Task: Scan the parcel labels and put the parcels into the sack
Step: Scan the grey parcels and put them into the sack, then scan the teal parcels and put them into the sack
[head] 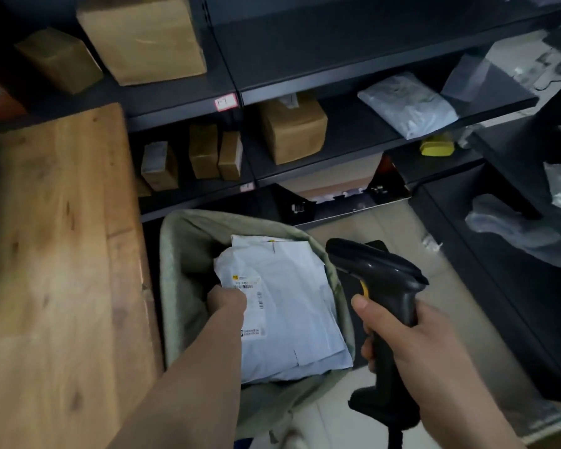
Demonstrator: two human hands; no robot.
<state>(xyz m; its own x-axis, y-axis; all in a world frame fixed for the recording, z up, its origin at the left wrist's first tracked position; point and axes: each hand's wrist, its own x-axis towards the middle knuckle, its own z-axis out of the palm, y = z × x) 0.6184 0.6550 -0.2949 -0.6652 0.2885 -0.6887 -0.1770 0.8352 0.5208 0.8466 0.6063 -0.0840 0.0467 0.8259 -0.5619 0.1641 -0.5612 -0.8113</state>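
Observation:
A white plastic parcel point(292, 306) with a printed label lies in the open mouth of a grey-green sack point(175, 270) on the floor. My left hand point(225, 301) reaches into the sack and grips the parcel's left edge near the barcode; its fingers are hidden under the parcel. To the right of the sack, my right hand point(399, 332) grips the handle of a black barcode scanner point(379, 277) with a yellow trigger. The scanner's head points left, above the sack's right rim.
A wooden table point(55, 247) stands at the left, right beside the sack. Dark shelves point(305, 92) behind hold brown cardboard boxes point(292, 128) and a grey poly bag point(408, 105). More shelving with bags point(515, 228) runs along the right. Pale floor point(402, 228) lies between.

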